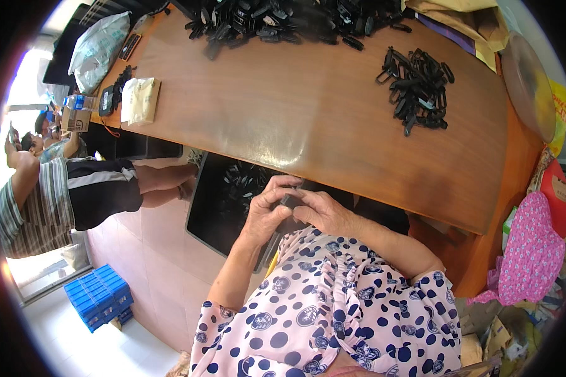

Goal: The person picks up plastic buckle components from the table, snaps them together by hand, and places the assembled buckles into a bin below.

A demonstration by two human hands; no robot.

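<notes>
Holding a small, blocky dark piece two-handed.

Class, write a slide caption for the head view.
Left hand and right hand hold a small dark piece beside a brown table bearing heaped black parts.

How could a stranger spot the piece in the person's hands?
Start at the wooden table and find its near edge, mid-picture. Just below, the left hand and right hand meet at a dark piece. Unlike the loose pieces on the table, it is being held.
</notes>
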